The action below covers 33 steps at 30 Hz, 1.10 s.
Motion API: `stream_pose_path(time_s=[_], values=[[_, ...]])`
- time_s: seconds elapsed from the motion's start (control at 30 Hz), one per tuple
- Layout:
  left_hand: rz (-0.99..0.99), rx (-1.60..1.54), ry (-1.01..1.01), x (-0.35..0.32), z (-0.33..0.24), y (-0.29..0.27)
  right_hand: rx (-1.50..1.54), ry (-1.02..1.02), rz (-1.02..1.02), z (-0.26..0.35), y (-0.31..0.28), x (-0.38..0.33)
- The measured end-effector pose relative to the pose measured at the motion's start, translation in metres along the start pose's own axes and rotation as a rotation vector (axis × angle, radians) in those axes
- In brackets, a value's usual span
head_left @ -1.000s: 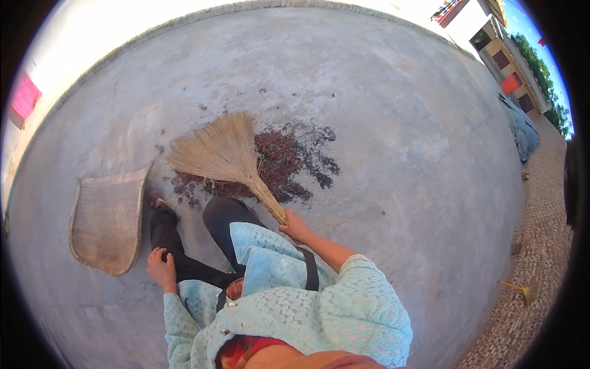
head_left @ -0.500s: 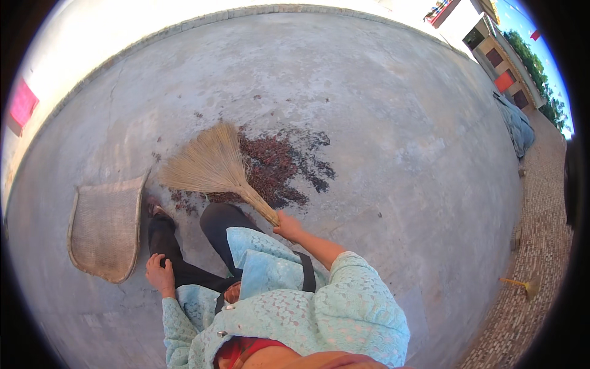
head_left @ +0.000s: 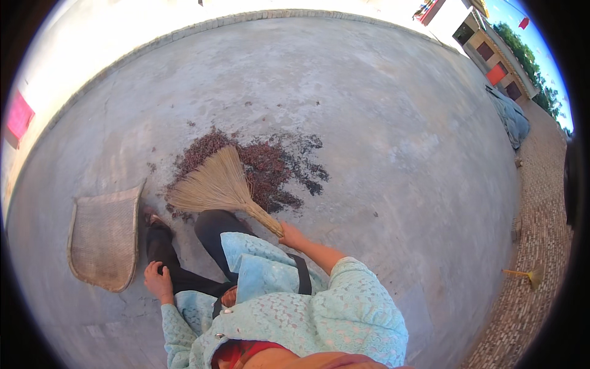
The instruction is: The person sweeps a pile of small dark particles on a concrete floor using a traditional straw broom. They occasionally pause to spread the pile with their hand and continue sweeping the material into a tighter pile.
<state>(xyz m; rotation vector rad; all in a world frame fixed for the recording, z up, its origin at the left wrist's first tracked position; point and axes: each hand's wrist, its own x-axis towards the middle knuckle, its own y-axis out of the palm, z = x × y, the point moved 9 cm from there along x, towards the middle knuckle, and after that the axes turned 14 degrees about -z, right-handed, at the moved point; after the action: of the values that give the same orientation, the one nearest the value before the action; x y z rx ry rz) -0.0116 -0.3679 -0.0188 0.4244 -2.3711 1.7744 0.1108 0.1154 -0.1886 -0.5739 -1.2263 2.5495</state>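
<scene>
My right hand [head_left: 292,236] is wrapped round the handle of a straw broom [head_left: 215,182]. The broom's fanned bristles point left and lie over part of a pile of small dark red and blackish bits [head_left: 265,165], perhaps dried husks or seeds; I cannot tell which. Bits show beyond the bristles, and a thinner scatter spreads to the right. My left hand [head_left: 158,281] holds nothing and rests on my left leg, fingers laid apart over the dark trousers. Left of that leg, a shallow woven scoop basket [head_left: 104,238] with a rounded rim lies on the concrete.
Grey concrete floor [head_left: 393,111] stretches around me, bounded by a low kerb [head_left: 246,18] at the back. At right are a brick-paved strip [head_left: 516,326], a second broom [head_left: 533,277] and a grey-blue covered heap [head_left: 509,117]. A low building [head_left: 498,58] stands beyond.
The broom has come slightly nearer to me, and its bristles sit lower, baring more of the pile at the upper left. My left hand stays on my leg.
</scene>
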Motion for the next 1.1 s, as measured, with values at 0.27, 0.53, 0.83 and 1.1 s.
stream_pose_path(time_s=[0.27,0.53,0.83,1.1], values=[[-0.019,-0.004,0.007,-0.002,0.007,0.003,0.006,0.088,0.069,0.027,-0.029,-0.022],[-0.032,0.021,0.017,-0.002,-0.003,-0.002,-0.108,0.104,0.085,-0.04,0.02,-0.038],[-0.038,0.003,0.01,-0.004,-0.002,-0.003,-0.043,-0.029,0.022,-0.022,-0.025,-0.047],[-0.034,-0.03,0.069,-0.002,-0.001,-0.001,-0.066,0.169,0.12,-0.051,-0.01,-0.062]])
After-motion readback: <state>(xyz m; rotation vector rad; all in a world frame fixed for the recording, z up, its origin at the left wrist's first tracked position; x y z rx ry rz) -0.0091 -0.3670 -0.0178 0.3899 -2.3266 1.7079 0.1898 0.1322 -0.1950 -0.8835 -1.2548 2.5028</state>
